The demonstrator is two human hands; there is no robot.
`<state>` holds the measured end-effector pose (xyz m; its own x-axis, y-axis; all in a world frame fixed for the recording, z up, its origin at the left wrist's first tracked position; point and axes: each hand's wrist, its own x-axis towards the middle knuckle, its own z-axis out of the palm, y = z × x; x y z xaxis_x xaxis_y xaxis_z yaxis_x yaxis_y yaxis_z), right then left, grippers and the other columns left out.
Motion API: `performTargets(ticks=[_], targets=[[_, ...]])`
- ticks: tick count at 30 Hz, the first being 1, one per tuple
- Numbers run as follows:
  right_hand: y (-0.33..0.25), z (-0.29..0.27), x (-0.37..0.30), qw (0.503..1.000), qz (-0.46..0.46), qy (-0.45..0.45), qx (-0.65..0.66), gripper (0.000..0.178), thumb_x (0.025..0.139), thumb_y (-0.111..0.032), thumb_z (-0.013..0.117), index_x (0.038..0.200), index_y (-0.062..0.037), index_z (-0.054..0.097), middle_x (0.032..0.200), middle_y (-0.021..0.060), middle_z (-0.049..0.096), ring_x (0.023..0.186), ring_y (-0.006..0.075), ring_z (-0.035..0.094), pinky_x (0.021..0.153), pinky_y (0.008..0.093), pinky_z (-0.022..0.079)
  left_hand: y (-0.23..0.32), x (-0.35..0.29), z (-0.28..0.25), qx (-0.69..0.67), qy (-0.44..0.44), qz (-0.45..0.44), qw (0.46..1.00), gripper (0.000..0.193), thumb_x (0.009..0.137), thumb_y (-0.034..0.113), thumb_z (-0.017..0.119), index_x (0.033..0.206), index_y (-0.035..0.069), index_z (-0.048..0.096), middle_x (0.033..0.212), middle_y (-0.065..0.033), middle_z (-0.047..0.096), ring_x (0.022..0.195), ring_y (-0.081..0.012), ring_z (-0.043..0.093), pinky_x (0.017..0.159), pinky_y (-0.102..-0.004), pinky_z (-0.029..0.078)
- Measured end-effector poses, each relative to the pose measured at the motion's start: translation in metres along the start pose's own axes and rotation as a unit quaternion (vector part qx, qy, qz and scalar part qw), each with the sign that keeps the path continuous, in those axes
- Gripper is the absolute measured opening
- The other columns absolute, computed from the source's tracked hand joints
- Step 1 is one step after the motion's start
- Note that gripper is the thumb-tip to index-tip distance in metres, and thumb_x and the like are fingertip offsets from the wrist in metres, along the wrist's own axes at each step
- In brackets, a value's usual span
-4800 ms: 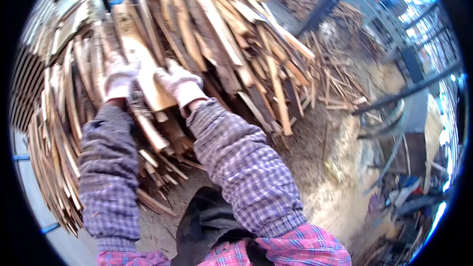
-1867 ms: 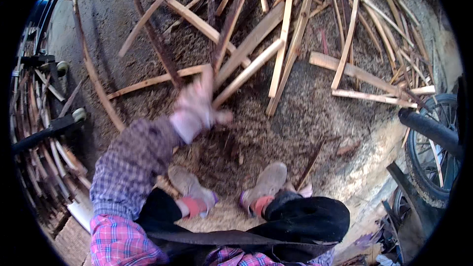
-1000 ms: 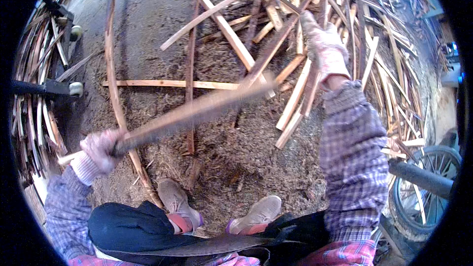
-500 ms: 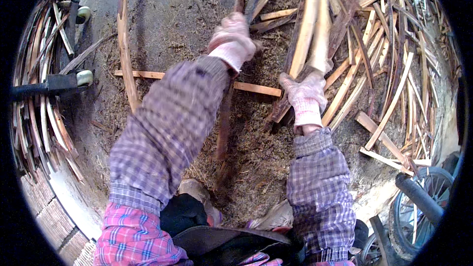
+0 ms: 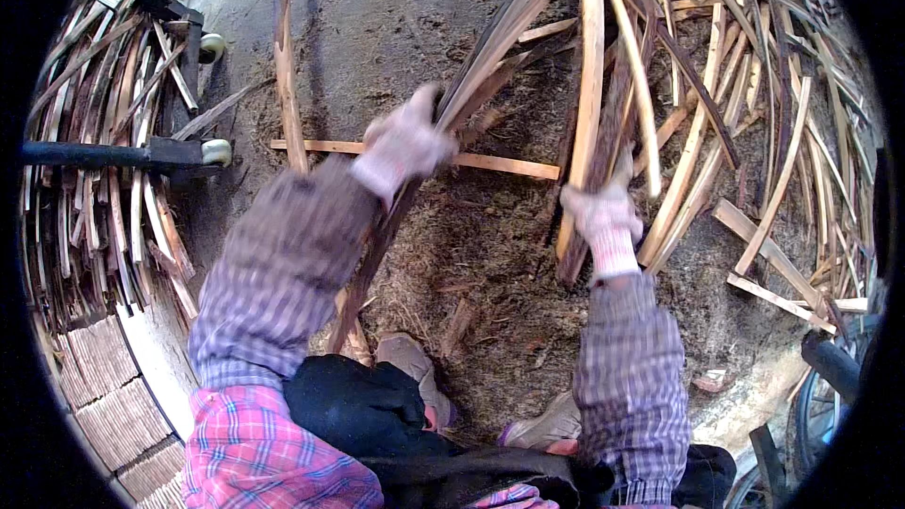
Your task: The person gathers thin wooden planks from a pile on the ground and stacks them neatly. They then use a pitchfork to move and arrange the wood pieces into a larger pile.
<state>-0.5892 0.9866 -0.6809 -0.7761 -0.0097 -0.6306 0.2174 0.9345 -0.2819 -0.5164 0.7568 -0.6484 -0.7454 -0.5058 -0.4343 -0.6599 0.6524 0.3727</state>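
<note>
My left hand [image 5: 407, 143], in a pale work glove and blurred by motion, is closed around dark wood strips [image 5: 500, 42]. They slant from the top middle down past my left forearm toward my shoe. My right hand [image 5: 605, 217], gloved too, is closed at the lower end of long wood strips; a pale strip [image 5: 589, 66] and a dark bark-edged one [image 5: 613, 127] run upward from it. Its fingertips are partly hidden. Between my hands a short flat stick [image 5: 504, 166] lies crosswise on the ground, passing behind my left hand.
A heap of wood strips [image 5: 792, 132] spreads along the right. Stacked strips [image 5: 104, 198] fill the left side, with a dark metal frame on casters [image 5: 216, 153] beside them. One long strip [image 5: 286, 66] lies upright in view at left. A spoked wheel [image 5: 818, 415] shows at lower right.
My left hand has moved left and down, drawing the dark strips into a slant. My right hand has shifted slightly down and right. The view has turned, so the left stack shows more.
</note>
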Motion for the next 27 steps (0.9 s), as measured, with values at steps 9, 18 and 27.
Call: performTargets(ticks=[9,18,27], targets=[[0.029,0.026,-0.058,0.911,-0.176,-0.003,0.372,0.081,0.063,-0.008,0.069,0.131,0.0024,0.025,0.105,0.0149,0.057,0.091,0.0206,0.058,0.084,0.0311,0.046,-0.103,-0.082,0.057,-0.32,0.217,-0.16,0.908,0.074,0.062,0.002,0.07,0.126,-0.002,0.033,0.099,-0.0114,0.058,0.082,-0.0189,0.058,0.073,-0.0272,0.05],[0.005,0.021,-0.049,0.941,-0.327,0.068,-0.053,0.09,0.064,-0.024,0.069,0.136,-0.0063,0.017,0.104,0.0195,0.058,0.08,0.0342,0.062,0.075,0.0386,0.05,-0.096,-0.052,0.035,-0.557,0.017,-0.188,0.809,0.026,0.08,0.021,0.055,0.094,0.002,0.067,0.093,-0.005,0.065,0.086,-0.0143,0.058,0.081,-0.026,0.044],[-0.062,-0.048,0.025,0.954,-0.154,-0.191,0.171,0.061,0.081,-0.026,0.059,0.132,-0.0061,0.03,0.121,0.0249,0.044,0.11,0.032,0.049,0.09,0.0341,0.045,-0.084,-0.043,0.035,-0.585,0.021,-0.102,0.804,0.032,0.085,0.021,0.05,0.107,0.0,0.059,0.104,-0.0092,0.062,0.099,-0.0177,0.056,0.088,-0.0301,0.043]])
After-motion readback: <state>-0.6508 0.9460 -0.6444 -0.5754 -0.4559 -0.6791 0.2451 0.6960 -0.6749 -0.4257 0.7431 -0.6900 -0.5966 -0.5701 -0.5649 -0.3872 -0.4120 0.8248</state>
